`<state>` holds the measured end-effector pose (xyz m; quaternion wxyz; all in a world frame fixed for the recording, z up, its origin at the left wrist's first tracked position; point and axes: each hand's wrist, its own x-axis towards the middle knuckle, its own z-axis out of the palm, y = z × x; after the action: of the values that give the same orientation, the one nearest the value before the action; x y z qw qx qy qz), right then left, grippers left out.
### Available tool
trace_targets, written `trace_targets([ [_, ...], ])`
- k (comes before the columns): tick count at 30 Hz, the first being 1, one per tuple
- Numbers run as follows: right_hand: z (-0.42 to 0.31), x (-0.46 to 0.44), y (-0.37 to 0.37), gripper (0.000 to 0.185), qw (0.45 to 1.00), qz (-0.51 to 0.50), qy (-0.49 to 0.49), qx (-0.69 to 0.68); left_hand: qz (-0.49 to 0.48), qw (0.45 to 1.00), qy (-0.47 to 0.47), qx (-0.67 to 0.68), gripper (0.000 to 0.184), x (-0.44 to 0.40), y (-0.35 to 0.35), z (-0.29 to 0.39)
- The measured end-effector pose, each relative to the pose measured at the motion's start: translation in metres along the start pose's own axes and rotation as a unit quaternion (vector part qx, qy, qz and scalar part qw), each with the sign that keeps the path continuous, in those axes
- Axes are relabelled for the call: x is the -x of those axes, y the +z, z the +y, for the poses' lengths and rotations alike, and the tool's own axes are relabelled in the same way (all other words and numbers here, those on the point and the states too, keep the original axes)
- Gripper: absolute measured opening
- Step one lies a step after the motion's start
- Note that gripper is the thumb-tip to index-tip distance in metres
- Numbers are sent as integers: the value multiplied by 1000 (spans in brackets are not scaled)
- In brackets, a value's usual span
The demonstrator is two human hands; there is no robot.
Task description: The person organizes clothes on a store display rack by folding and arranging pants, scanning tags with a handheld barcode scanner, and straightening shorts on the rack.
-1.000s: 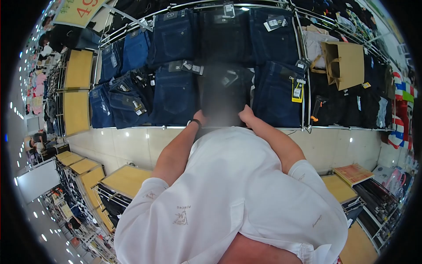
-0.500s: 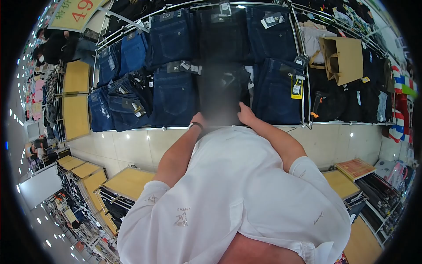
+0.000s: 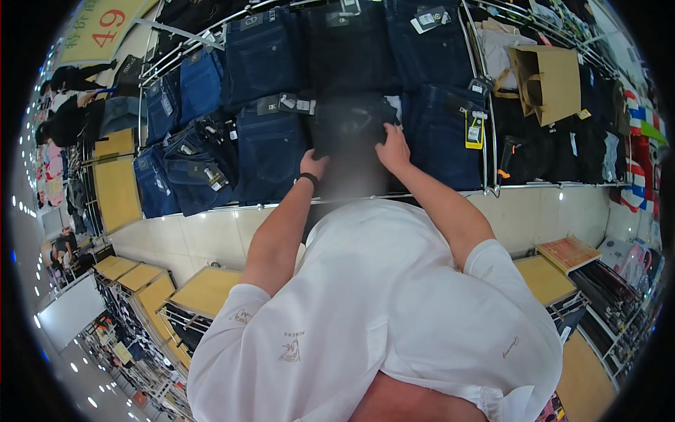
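A folded pair of black jeans (image 3: 351, 116) lies in the front middle of the display, its lower part smeared by a grey blur. My left hand (image 3: 314, 164) is closed at its left edge, a dark band on the wrist. On the opposite side, my right hand (image 3: 394, 148) grips the right edge, higher up, with thumb and fingers bent. Folded blue jeans (image 3: 273, 151) with tags sit to the left. More blue jeans (image 3: 444, 151) carrying a yellow-edged tag (image 3: 474, 131) lie to the right. Behind is another dark pair (image 3: 349, 56).
A metal rail (image 3: 253, 206) edges the display in front of me. At the right, a brown paper bag (image 3: 555, 84) stands on dark clothes, near an orange-and-black handheld tool (image 3: 508, 158). People (image 3: 70, 116) are at the far left. Low wooden-topped racks (image 3: 204, 292) stand behind me.
Both hands have moved forward, away from my body, along the sides of the black jeans. The view has shifted slightly, and more of the people at the left shows.
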<state>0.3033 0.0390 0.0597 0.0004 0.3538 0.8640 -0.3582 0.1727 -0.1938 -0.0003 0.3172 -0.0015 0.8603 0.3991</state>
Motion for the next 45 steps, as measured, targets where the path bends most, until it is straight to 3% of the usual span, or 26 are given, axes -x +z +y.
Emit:
trace_targets([
  [4, -14, -41, -2, 67, 999, 5, 43, -22, 1, 997, 33, 63, 43, -13, 7, 11],
  [7, -15, -71, 8, 82, 977, -35, 171, -122, -17, 998, 20, 56, 33, -40, 13, -9],
  [10, -14, -85, 9, 82, 966, -46, 221, -129, -49, 996, 2, 72, 27, -38, 10, -2],
  [15, -13, -87, 18, 56, 962, -54, 199, -179, -45, 997, 26, 57, 26, -42, 12, -3],
  [17, -19, -88, 9, 43, 955, -163, 208, -137, -42, 997, 34, 54, 26, -44, 12, -6],
  [18, -23, -86, 5, 43, 954, -164, 208, -137, -50, 997, 31, 50, 27, -45, 12, -7],
  [21, -21, -75, -1, 38, 944, -161, 166, -235, -63, 996, 32, 50, 28, -42, 9, -3],
  [23, -16, -64, -11, 34, 981, -55, 44, -184, -64, 995, 39, 58, 30, -41, 10, 8],
  [25, 3, -60, -3, 33, 973, -21, 90, -213, 35, 991, 105, -77, 37, -36, 16, 15],
  [26, 13, -61, 0, 31, 961, 17, 131, -241, 35, 991, 105, -77, 37, -40, 19, 12],
  [28, 23, -70, 4, 41, 975, -2, 146, -168, -3, 992, 110, -64, 48, -46, 22, 11],
  [30, 21, -72, 11, 54, 986, 103, 124, -41, -7, 994, 84, -67, 53, -46, 20, 12],
  [33, 15, -79, 7, 63, 968, 88, 179, -155, -6, 997, 33, -75, 63, -35, 15, 21],
  [37, 12, -82, -1, 58, 959, 19, 212, -188, -24, 992, 6, -123, 76, -23, 13, 3],
  [40, 25, -86, 8, 52, 969, -13, 184, -166, -62, 984, -41, -160, 79, -8, 6, 8],
  [42, 16, -76, -2, 45, 995, 36, 52, -76, -74, 981, -50, -171, 71, -2, 6, 6],
  [44, 7, -64, -9, 44, 992, 8, 28, -125, -180, 982, -50, -12, 55, -11, 9, -21],
  [45, 2, -60, -12, 42, 985, -19, 4, -174, -180, 982, -49, -11, 55, -12, 10, -27],
])
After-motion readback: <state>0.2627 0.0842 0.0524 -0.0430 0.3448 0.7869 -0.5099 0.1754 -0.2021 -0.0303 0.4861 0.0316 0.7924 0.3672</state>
